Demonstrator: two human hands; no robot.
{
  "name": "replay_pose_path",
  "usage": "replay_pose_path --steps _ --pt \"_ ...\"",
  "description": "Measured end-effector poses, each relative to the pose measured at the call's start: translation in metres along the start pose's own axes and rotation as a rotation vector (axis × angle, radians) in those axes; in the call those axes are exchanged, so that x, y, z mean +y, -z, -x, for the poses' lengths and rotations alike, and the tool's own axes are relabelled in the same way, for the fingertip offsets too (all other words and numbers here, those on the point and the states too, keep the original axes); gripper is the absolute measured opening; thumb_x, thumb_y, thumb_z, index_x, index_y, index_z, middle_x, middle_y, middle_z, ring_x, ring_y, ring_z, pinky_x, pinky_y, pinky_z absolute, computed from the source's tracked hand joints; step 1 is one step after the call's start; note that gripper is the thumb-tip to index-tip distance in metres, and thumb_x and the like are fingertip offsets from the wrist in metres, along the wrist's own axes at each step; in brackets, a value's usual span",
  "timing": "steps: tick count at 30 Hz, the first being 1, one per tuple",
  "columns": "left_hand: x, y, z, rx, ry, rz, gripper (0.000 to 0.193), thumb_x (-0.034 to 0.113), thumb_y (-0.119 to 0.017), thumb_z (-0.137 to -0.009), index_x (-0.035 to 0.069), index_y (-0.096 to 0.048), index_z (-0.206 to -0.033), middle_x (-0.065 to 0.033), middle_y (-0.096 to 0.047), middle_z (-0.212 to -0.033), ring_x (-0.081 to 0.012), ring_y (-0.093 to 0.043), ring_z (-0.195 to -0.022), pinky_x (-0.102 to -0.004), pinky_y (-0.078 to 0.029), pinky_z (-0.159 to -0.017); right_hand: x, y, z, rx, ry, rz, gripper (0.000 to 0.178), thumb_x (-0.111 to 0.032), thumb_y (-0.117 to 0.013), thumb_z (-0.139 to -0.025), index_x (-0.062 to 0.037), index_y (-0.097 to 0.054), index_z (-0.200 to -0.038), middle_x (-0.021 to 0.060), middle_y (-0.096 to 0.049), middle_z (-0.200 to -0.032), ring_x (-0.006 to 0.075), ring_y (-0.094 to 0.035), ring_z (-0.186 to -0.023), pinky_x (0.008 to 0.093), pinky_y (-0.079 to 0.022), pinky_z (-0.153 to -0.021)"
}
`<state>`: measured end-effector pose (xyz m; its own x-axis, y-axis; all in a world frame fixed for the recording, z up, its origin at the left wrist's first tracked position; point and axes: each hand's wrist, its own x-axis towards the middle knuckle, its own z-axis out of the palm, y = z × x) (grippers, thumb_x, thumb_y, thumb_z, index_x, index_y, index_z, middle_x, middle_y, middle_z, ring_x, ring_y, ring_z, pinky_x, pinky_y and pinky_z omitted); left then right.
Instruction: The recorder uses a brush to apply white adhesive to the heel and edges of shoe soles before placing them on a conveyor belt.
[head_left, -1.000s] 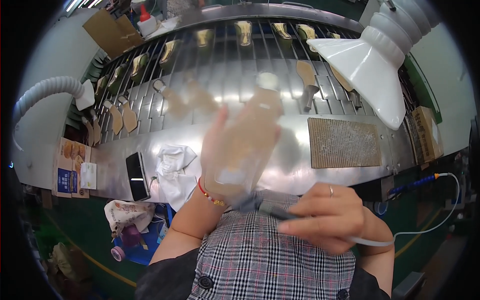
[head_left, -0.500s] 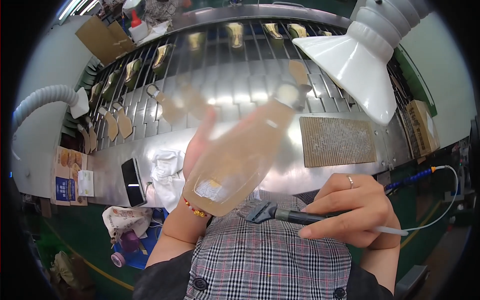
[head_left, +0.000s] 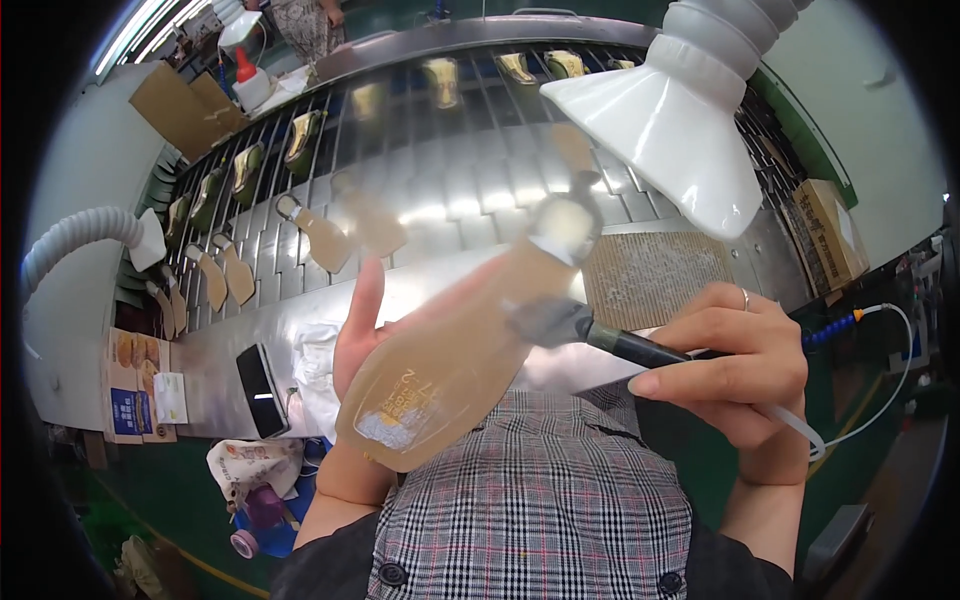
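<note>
A beige shoe sole (head_left: 455, 365) lies slantwise across my left hand (head_left: 362, 325), which supports it from beneath. My left thumb points up beside the sole, while the other fingers are mostly hidden under it. The near, wide end carries gold print and a silvery patch; a pale round heel area is at the far, narrow end. Between the fingers of my right hand (head_left: 745, 365) is a black-handled brush (head_left: 640, 346) with a thin white tube trailing from it. Its dark, blurred head is at the sole's right edge; whether it touches cannot be told.
A slatted metal conveyor (head_left: 470, 150) carries more soles (head_left: 322, 238) and shoe parts (head_left: 440, 82). A ribbed mat (head_left: 655, 280) lies right of the sole. White funnel-shaped hood (head_left: 660, 140) hangs at upper right. Phone (head_left: 262, 390) and white cloth (head_left: 318, 375) lie at left.
The brush has moved up and left, from below the sole to its right edge. The sole has shifted slightly left and nearer me. The whole view has shifted slightly.
</note>
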<state>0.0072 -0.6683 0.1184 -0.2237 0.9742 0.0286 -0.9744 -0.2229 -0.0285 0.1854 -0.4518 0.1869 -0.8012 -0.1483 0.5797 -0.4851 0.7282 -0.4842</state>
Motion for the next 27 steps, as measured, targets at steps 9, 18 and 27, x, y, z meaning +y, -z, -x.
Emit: replay_pose_path --steps 9,18,27 --pt "0.002 0.008 0.007 -0.171 0.071 -0.111 0.102 0.075 -0.027 -0.092 -0.004 -0.01 -0.154 -0.0251 -0.022 -0.157 -0.0421 -0.034 -0.14 -0.059 -0.034 -0.109 0.008 0.013 0.002 0.024 -0.035 -0.121 0.021 -0.017 -0.072 -0.07 -0.0102 -0.078 -0.089 0.0081 -0.069 -0.079 0.0234 -0.062 -0.065 0.0312 -0.047 -0.058" --pt "0.014 0.031 0.02 0.102 0.145 -0.07 0.078 0.06 -0.034 -0.098 0.001 -0.03 -0.149 -0.0232 -0.041 -0.144 -0.0349 -0.052 -0.11 -0.0506 -0.048 -0.077 0.02 0.023 0.009 0.144 -0.083 -0.332 0.023 -0.015 -0.073 -0.068 -0.0041 -0.077 -0.087 0.0095 -0.069 -0.071 0.0227 -0.061 -0.063 0.0315 -0.045 -0.059" --pt "0.005 0.054 -0.002 -0.086 -0.58 -1.79 0.055 -0.002 -0.062 -0.087 -0.007 -0.042 -0.138 -0.0157 -0.051 -0.137 -0.0285 -0.044 -0.13 -0.0364 -0.029 -0.111 0.018 -0.026 0.011 0.142 -0.18 -0.306 0.022 -0.004 -0.07 -0.077 -0.002 -0.075 -0.098 0.0091 -0.072 -0.078 0.0196 -0.065 -0.066 0.0294 -0.048 -0.06"
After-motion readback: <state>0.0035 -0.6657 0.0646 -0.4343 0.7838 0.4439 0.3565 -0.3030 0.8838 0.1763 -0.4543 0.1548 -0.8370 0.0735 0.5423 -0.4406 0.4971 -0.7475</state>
